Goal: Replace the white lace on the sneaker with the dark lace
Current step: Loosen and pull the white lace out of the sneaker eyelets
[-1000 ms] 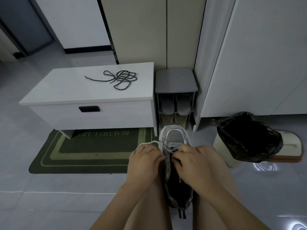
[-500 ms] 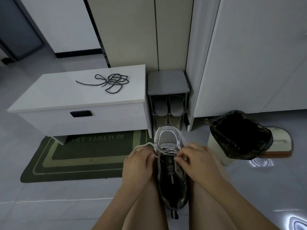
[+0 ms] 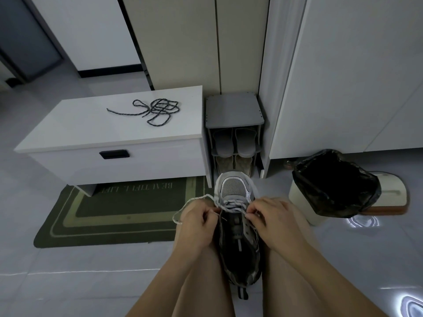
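Left hand point(image 3: 196, 225): fingers point(image 3: 209, 212) curled tight together, pinching the white lace point(image 3: 232, 205) at the sneaker's left edge; the fingertips themselves are tucked under and out of sight.
Right hand point(image 3: 272, 223): thumb and forefinger closed on a strand of the same lace at the right row of eyelets; the other fingers fold in behind them.
White lace: threaded only in the crossings nearest the toe, just ahead of both sets of fingers. A slack loop runs out past the left knuckles and back under the hand; its end cannot be made out.
Sneaker point(image 3: 239, 243): grey and dark, toe pointing away, lying between the two hands and between the person's bare legs. The eyelets behind the fingers look bare, though the dim light blurs them. The heel is partly covered by the legs.
Dark lace point(image 3: 158, 110): a loose tangle on the white bench point(image 3: 114, 133), well beyond the fingers and to their left, touched by neither hand.
Rack point(image 3: 233, 110): straight ahead of the fingertips, past the toe, with slippers point(image 3: 235, 143) half hidden on its shelves.
Bin point(image 3: 332, 184): black-lined, near the right hand's outer side.
Mat point(image 3: 119, 216): green, beside the left hand, its far edge under the bench.
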The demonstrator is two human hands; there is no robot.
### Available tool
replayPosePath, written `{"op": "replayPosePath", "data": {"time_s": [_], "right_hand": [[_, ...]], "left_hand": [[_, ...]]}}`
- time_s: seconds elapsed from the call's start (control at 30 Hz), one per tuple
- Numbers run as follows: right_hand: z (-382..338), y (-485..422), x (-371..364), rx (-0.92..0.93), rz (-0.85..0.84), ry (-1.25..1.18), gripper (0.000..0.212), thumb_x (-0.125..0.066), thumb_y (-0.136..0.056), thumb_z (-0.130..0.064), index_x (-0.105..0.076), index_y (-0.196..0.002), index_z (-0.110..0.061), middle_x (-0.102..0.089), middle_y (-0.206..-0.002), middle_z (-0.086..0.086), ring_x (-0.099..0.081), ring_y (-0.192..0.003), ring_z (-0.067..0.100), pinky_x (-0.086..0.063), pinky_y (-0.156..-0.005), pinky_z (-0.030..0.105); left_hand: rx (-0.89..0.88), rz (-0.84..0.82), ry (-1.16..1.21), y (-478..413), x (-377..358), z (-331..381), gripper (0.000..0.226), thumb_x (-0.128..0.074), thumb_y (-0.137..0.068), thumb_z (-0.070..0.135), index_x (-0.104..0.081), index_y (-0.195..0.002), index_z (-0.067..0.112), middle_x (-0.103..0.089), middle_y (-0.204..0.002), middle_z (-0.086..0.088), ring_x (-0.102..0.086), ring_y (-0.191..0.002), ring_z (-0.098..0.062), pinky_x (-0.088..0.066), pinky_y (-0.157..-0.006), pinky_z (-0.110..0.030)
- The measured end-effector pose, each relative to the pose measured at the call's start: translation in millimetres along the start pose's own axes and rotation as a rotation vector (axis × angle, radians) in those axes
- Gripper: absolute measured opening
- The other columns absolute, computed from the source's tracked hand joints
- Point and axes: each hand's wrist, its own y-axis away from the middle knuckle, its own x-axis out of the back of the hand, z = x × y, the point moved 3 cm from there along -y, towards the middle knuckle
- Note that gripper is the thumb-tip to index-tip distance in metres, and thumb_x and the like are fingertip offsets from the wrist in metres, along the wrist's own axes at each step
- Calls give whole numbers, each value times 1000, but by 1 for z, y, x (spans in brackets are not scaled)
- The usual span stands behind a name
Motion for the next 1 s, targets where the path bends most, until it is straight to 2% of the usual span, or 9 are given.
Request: {"op": "replayPosePath", "data": {"time_s": [0.2,0.37,0.47,0.6,0.67,0.73,0.8,0.93,1.0], "right_hand": [[-6,5,-2,150,-49,26,10,-44,-85,-35,-44,-77,-31,-51,-74,-17,-50,-74,8,-29,-84,25],[-2,4,0,152,-55,5,13,-45,-84,-38,-49,-75,-30,-55,-71,-16,-52,-71,8,-27,-83,20],[3,-3,5,28,14,-40,26,-43,-86,-43,-60,-77,-27,-62,-66,-12,-56,-65,11,-41,-77,28],[4,-9,5,-60,4,-47,9,-68,-80,-33,-65,-78,-25,-63,-68,-13,-54,-64,7,-43,-73,28],[2,-9,2,-107,-39,-101,11,-72,-77,-31,-66,-80,-23,-61,-72,-13,-50,-63,-1,-39,-68,15],[2,-11,0,-167,-61,-166,10,-73,-78,-29,-66,-81,-22,-60,-73,-13,-51,-62,-3,-35,-59,5],[1,-13,-3,-191,-72,-182,9,-70,-79,-31,-65,-81,-24,-60,-73,-13,-53,-61,-2,-36,-57,6],[-3,-15,4,-115,29,78,22,-38,-86,-43,-51,-78,-27,-62,-69,-8,-58,-60,18,-48,-56,34],[-9,-28,24,-121,81,-82,20,-38,-91,-32,-48,-76,-24,-66,-75,1,-61,-66,26,-49,-61,40]], "left_hand": [[146,6,59,-2,0,6,27,-40,-74,40,-48,-62,17,-55,-66,3,-55,-68,-18,-50,-67,-45],[307,41,327,-9,13,16,30,-46,-90,6,-53,-61,14,-66,-63,4,-60,-60,-7,-45,-58,-17],[138,-113,111,-5,17,24,32,-44,-82,25,-52,-58,6,-59,-64,-4,-52,-61,-11,-41,-62,-28],[-4,-151,-361,0,20,19,36,-42,-78,34,-44,-52,10,-47,-58,-1,-47,-61,-23,-35,-56,-31],[-74,-62,-485,-3,25,25,22,-46,-78,33,-60,-68,19,-55,-82,5,-52,-80,-22,-42,-68,-32],[-139,-101,-484,-5,21,27,28,-53,-78,30,-62,-104,32,-52,-120,12,-47,-110,-17,-40,-91,-34],[-242,-174,-504,-5,16,30,29,-51,-78,33,-59,-105,36,-46,-130,20,-37,-124,-9,-32,-101,-32],[-291,-163,-543,-2,16,31,26,-38,-73,47,-54,-71,26,-53,-82,17,-46,-93,-3,-24,-109,-30],[-282,-184,-533,-1,17,28,26,-38,-76,48,-47,-67,25,-49,-71,13,-42,-74,-2,-19,-112,-31]]}}
